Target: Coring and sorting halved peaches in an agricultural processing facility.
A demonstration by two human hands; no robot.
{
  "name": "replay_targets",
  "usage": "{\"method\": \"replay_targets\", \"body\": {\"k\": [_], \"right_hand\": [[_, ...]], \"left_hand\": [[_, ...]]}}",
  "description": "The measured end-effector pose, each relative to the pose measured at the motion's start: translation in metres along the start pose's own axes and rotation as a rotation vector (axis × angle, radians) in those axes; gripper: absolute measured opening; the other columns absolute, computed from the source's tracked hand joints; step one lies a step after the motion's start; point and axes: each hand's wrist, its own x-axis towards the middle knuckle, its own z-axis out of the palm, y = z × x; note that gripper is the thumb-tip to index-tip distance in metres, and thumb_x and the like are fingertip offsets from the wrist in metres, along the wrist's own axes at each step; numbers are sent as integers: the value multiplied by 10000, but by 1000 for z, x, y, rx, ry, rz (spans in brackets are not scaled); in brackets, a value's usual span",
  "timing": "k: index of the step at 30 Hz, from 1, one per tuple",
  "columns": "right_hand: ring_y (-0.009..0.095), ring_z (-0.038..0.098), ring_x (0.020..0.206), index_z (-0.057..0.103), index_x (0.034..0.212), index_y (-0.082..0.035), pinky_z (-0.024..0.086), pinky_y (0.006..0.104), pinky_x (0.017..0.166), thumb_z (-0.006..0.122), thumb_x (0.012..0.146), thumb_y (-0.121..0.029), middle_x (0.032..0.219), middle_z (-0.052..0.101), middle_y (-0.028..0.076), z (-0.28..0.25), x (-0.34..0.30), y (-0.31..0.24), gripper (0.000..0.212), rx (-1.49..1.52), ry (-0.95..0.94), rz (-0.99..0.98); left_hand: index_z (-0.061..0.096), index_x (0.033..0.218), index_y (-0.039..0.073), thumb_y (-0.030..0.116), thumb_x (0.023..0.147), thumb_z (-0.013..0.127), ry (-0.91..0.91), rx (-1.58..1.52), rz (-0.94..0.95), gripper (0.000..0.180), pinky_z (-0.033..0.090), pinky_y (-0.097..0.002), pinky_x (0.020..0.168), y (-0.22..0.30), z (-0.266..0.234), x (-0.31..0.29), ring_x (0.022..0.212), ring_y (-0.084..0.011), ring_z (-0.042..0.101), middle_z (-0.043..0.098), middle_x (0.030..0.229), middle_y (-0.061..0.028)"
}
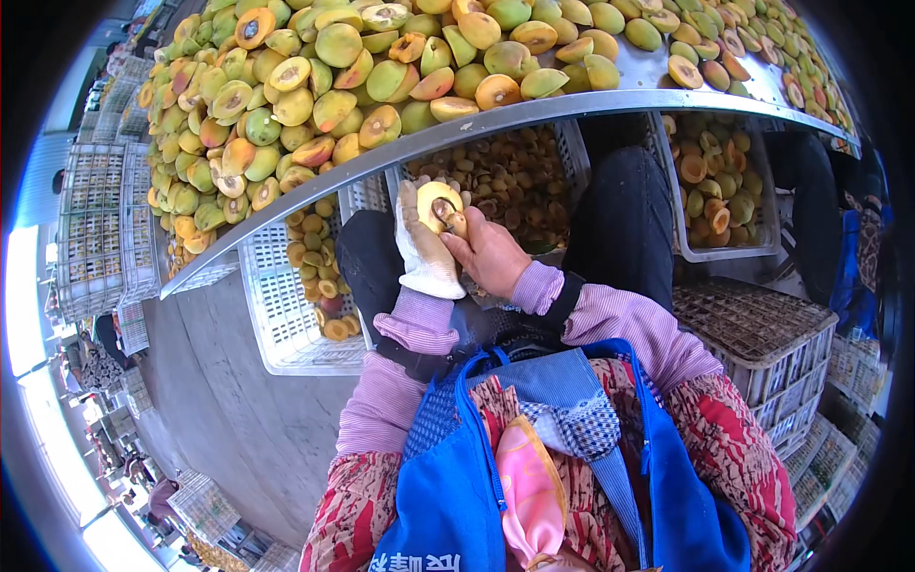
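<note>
My left hand [422, 246], in a whitish glove, is closed round a halved yellow peach [428, 198] with its cut face turned up. A brownish hollow shows at the middle of that face. My right hand [491, 255] is bare and presses close against the fruit, fingers closed on a small pitting tool [457, 225]. Only a short rounded part of this tool shows; the rest is hidden in my grip. Both hands are just below the metal table edge [410, 143], over a crate of brown pits and scraps [510, 176].
Green, yellow and reddish peaches [334, 86], many cut in half, heap on the metal table. White crates [286, 286] with peach halves stand left and right of my knees. A lidded crate stack [762, 329] is at the right. Grey floor [214, 381] lies to the left.
</note>
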Motion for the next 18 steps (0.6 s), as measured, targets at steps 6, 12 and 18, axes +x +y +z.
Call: {"method": "replay_targets", "body": {"k": [6,12,18], "right_hand": [[433,557,825,393,963,66,442,457,721,489,885,-309,831,571,295,1,1,-1,395,-20,10,-21],[424,564,823,407,954,55,447,447,721,495,883,-308,834,576,288,-5,5,-8,380,-39,-63,36],[429,566,797,403,952,52,443,459,703,496,884,-300,814,579,281,-3,2,-7,370,-42,-5,-14]], "left_hand": [[493,940,39,408,876,500,30,24,28,375,521,-359,709,0,3,0,794,-252,583,571,857,-119],[484,940,57,381,870,525,17,40,67,334,523,-360,718,-1,-3,4,820,-246,581,565,875,-105],[471,957,73,364,876,521,-16,-51,76,306,525,-372,745,2,5,1,832,-250,580,557,888,-89]]}}
